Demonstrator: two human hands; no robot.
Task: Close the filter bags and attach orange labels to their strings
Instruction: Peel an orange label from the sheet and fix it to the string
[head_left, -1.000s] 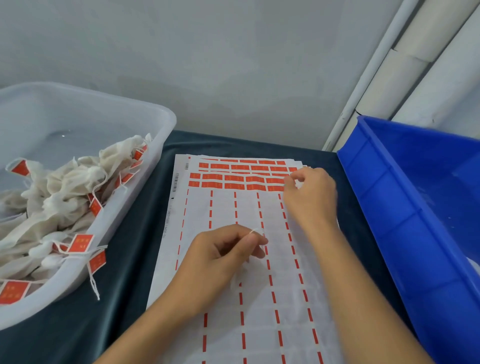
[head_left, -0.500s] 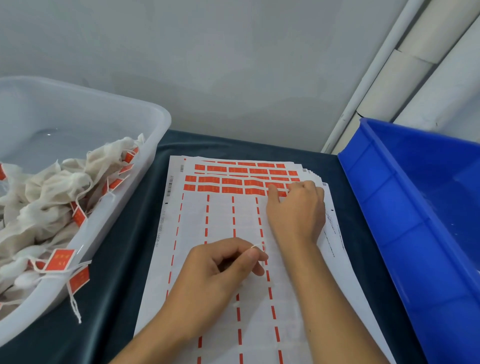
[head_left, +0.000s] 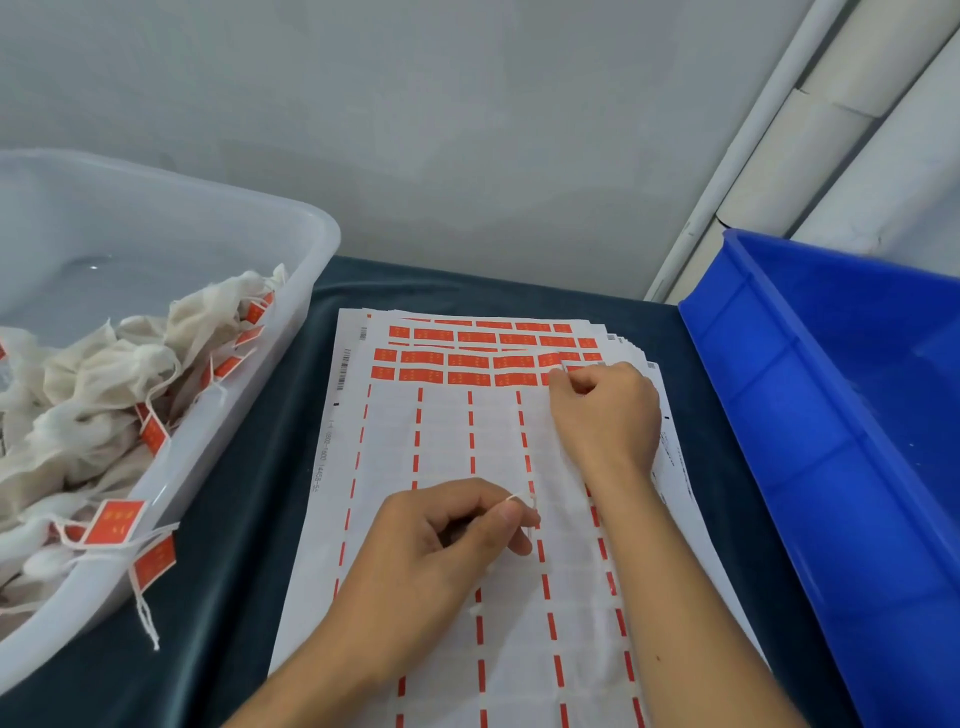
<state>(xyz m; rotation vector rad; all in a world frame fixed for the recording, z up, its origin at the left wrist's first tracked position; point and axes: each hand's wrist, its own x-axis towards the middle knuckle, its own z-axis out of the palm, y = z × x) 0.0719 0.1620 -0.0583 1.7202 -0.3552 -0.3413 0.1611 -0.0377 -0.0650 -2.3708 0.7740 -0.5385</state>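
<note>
1. Label sheets (head_left: 447, 519): stacked at the bench's centre. Orange labels (head_left: 470, 378) remain only in the rows at the far end. Barcodes and a printed code line run along the left margin; the code is too small to read. Label print is illegible.
2. My right hand (head_left: 608, 415): fingers curled, pinching a label edge at the right end of the nearest orange row. Half a second ago it lay flatter, further left.
3. My left hand (head_left: 441, 551): thumb and forefinger pinch a white string (head_left: 519, 500) over the sheets, unchanged.
4. Filter bags (head_left: 93, 395): labelled, piled in the white tub (head_left: 291, 332) at the bench's left edge.
5. Blue bin (head_left: 779, 415): right edge.
</note>
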